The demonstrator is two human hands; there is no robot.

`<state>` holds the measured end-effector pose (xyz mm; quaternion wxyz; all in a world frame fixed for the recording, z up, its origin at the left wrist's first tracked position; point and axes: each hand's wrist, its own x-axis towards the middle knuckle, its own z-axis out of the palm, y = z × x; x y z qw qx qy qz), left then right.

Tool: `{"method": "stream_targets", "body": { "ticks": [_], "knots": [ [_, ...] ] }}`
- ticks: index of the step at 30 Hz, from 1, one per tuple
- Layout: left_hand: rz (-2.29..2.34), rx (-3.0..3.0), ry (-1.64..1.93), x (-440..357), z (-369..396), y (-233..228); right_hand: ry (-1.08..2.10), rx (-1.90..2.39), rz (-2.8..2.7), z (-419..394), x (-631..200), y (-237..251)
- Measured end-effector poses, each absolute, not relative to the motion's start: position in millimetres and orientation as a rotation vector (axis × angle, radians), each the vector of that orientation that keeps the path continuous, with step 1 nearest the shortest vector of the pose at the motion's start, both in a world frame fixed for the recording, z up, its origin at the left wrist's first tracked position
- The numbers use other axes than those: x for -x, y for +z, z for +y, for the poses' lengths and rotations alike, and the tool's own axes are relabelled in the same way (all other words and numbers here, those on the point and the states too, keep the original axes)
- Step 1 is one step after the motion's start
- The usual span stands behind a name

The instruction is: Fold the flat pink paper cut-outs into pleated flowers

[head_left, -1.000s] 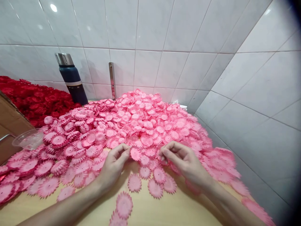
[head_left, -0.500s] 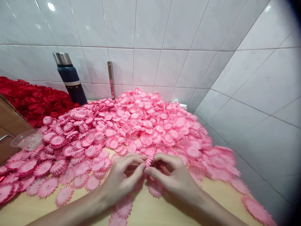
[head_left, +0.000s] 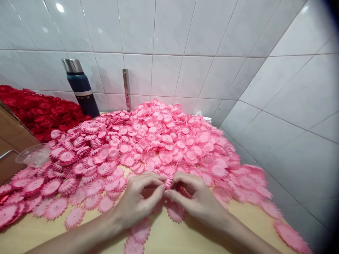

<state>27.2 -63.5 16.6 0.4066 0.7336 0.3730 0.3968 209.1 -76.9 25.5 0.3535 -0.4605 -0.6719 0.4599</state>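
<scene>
- Pink fabric petal discs (head_left: 164, 141) lie heaped over most of the tabletop (head_left: 185, 240), and the person's hands meet at the near foot of the heap. The left hand (head_left: 137, 201) and the right hand (head_left: 197, 201) are each closed in a fingertip pinch on one small stack of pink discs (head_left: 168, 181), held on edge between them just above the wood.
- The stack looks thin and light, so a loose pinch could likely let its layers fan apart or drop among the loose discs beneath, where they would be hard to tell from the rest.
- The heap slopes down toward the hands; a nudge from a wrist or forearm could send more discs sliding onto the bare wood.
- At the left, a clear plastic cup (head_left: 33, 155) sits at the heap's edge beside a brown cardboard box (head_left: 10, 141); a sweep that way could tip it.
- A dark blue flask (head_left: 81, 92) stands upright at the tiled back wall, well apart from the hands, with red discs (head_left: 39, 113) piled to its left.
- The white tiled wall (head_left: 286, 116) closes the right side, with discs trailing along its base.
- Open wood shows only in the near strip under the forearms.
</scene>
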Motion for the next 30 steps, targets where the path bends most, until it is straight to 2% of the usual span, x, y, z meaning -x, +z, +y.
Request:
{"method": "stream_targets", "body": {
  "ticks": [10,24,30],
  "knots": [
    [0.998,-1.672,1.019,-26.6,-63.8,19.7,1.382,1.089,-1.628,-71.5,-218.1,24.6],
    [0.851,-0.893,1.136,-32.3,-59.7,7.9,1.507,1.040,-1.515,-60.7,-228.0,24.8],
    [0.857,-1.004,1.088,-30.1,-58.9,8.3,1.287,1.122,-1.633,-67.6,-221.5,26.1]
  ]
}}
